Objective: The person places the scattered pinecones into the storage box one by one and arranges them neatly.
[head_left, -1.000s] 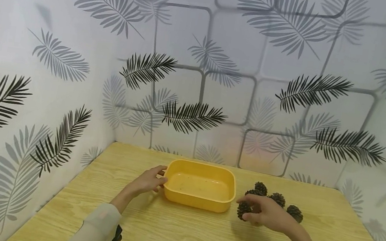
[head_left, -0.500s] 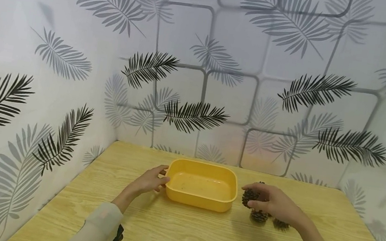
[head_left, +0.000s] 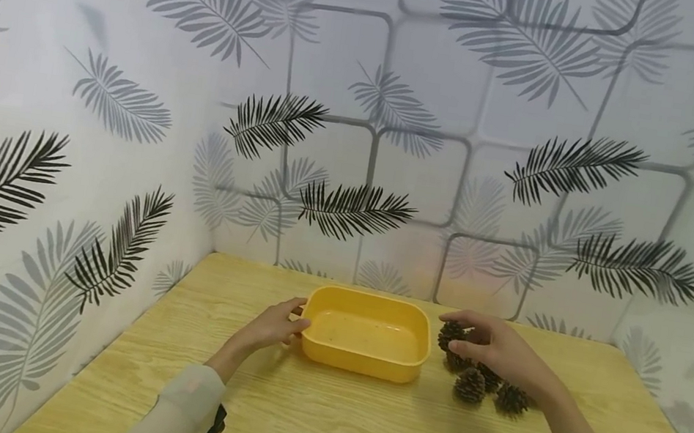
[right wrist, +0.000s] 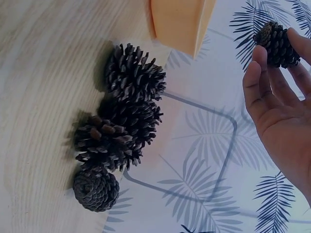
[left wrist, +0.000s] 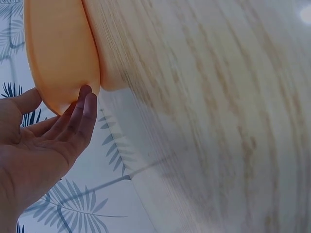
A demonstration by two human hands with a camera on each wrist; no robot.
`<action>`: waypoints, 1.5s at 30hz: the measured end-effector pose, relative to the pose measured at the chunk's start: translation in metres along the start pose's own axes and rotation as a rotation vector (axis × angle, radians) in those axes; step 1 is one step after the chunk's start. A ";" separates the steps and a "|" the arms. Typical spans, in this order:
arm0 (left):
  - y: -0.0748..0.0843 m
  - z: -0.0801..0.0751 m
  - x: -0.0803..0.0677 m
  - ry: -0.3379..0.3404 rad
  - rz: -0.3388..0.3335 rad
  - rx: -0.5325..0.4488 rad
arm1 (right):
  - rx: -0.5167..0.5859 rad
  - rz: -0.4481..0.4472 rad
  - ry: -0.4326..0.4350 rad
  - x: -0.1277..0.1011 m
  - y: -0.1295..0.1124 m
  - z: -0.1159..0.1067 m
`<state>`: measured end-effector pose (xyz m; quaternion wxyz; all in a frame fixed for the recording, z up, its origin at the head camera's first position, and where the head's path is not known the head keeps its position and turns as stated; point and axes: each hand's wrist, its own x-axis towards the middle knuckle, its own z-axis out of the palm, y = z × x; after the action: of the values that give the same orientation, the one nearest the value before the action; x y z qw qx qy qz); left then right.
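Observation:
A yellow plastic basin (head_left: 359, 363) sits on the table, its bottom bare apart from small specks. My left hand (head_left: 268, 325) holds the basin's left end, thumb on one side of the wall and fingertips on the other, as the left wrist view shows. Just right of the basin, my right hand (head_left: 504, 350) pinches a pine cone (right wrist: 278, 46) between thumb and fingers. That cone is off the table in the right wrist view. Below the right hand, several other pine cones (head_left: 469, 386) lie close together on the table, partly hidden by the hand in the head view.
The wood-patterned table (head_left: 318, 420) reaches back to a wall (head_left: 408, 255) with leaf prints. A similar leaf-printed surface (head_left: 117, 192) stands along the left side. The basin's right end (right wrist: 180, 29) is close to the loose cones.
My right hand has lifted its pine cone up and away from the table's front, uncovering the cones beneath. The left hand has kept its hold on the basin.

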<state>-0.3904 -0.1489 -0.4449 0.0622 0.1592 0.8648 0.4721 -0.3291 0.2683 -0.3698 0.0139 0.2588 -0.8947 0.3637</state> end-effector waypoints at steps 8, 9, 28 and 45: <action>-0.004 0.002 0.003 -0.007 0.008 0.011 | -0.014 -0.013 0.008 0.013 -0.001 0.002; -0.004 0.002 0.004 -0.004 0.005 0.011 | -0.012 -0.017 0.011 0.015 -0.002 0.003; -0.003 -0.001 0.004 -0.006 0.028 0.029 | 0.048 -0.068 0.035 0.061 -0.018 0.026; -0.005 -0.004 0.001 -0.005 0.021 0.023 | 0.104 -0.059 0.011 0.092 -0.028 0.045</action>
<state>-0.3932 -0.1548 -0.4469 0.0576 0.1701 0.8682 0.4626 -0.3878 0.1803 -0.3653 0.0160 0.2832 -0.8666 0.4106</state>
